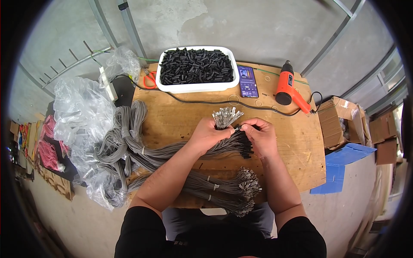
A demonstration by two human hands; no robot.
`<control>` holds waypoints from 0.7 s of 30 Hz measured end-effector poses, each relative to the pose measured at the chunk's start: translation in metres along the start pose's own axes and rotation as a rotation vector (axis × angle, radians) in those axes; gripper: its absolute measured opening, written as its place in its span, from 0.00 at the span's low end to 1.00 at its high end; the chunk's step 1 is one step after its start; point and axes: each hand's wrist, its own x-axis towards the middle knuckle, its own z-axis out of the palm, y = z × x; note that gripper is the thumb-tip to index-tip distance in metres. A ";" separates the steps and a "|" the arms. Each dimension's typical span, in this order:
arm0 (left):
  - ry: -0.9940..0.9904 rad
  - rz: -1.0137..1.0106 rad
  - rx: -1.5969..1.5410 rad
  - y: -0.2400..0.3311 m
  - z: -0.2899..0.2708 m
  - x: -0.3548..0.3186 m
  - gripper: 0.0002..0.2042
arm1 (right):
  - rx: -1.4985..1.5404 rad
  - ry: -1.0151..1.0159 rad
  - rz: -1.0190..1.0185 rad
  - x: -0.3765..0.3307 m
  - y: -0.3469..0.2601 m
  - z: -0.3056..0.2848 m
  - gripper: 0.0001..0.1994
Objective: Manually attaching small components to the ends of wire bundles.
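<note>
Grey wires [165,151] lie on the near side of the white tub [198,87]; the left hand [209,136] grips one bunch below its metal tips [226,115], the right hand [260,136] pinches an unclear small piece [237,127]. If left grip loosens, tips may scatter.

The left hand [209,134] hides part of the grey wires [172,150]; the phone [248,81] (so small from here) I cannot read.

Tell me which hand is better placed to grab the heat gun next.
Likely the right hand: it is nearer the orange heat gun and pinches only a small piece, too tiny to identify, while the left hand grips a bundle of metal-tipped grey wires.
</note>
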 end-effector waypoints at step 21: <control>-0.010 0.006 -0.010 -0.003 0.000 0.001 0.06 | 0.347 -0.072 0.234 0.005 -0.008 -0.015 0.10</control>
